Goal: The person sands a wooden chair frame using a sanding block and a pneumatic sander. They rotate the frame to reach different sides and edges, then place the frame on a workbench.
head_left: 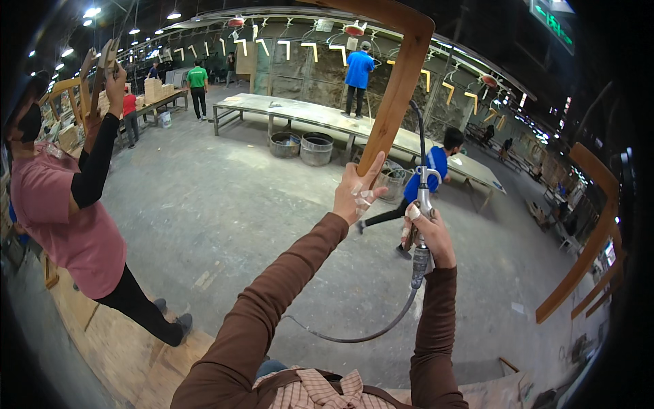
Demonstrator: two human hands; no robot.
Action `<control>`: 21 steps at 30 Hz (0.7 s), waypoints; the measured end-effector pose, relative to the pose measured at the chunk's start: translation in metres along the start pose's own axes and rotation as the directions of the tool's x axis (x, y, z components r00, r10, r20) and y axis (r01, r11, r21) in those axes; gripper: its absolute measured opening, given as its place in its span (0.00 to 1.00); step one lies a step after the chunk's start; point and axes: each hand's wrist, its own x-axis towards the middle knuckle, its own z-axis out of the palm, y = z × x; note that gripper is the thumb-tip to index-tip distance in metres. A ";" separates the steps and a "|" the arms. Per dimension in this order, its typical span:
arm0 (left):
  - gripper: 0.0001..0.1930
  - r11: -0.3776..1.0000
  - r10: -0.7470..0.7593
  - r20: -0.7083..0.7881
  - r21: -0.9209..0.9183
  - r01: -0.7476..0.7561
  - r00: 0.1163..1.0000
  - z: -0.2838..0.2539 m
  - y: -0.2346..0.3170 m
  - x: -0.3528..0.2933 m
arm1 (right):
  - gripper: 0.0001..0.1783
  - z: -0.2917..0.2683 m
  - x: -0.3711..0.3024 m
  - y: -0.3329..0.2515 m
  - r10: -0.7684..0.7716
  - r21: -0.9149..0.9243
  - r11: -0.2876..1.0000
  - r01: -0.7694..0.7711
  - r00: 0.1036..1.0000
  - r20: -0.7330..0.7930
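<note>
My left hand [355, 194], with white tape on its fingers, grips the lower end of a brown L-shaped wooden piece [395, 95]. The piece rises from the hand and bends left at a rounded corner by the upper edge. Right of it and lower, my right hand [434, 235] is wrapped round a silver spray gun [424, 198] with a hook at its top. White tape shows on that thumb. A dark hose [388, 330] loops down from the gun's grip, and a black line [419, 126] runs up behind the gun.
More brown wooden pieces [586, 238] hang at the right. A co-worker in pink [68, 218] stands close at left, arms raised. A long table [306, 112] and metal drums [317, 148] stand beyond; a person in blue [422, 180] strides past. Plywood [122, 347] lies at lower left.
</note>
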 end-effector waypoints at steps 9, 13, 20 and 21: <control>0.43 0.962 0.020 0.075 -0.275 0.002 0.997 0.024 -0.012 -0.012 | 0.16 -0.008 -0.027 0.016 0.020 -0.054 0.998 -0.017 0.999 0.049; 0.45 0.879 0.080 0.131 -0.476 -0.008 0.988 0.040 0.005 -0.022 | 0.17 0.002 -0.077 0.030 0.069 0.066 0.996 -0.066 0.996 -0.053; 0.49 0.743 0.266 0.030 -0.643 -0.185 0.964 0.063 0.051 -0.040 | 0.15 0.012 -0.134 0.005 0.077 0.087 0.994 -0.062 0.980 -0.182; 0.48 0.712 0.271 0.006 -0.674 -0.196 0.962 0.064 0.059 -0.043 | 0.24 0.017 -0.139 0.002 0.055 0.041 0.998 -0.046 0.961 -0.272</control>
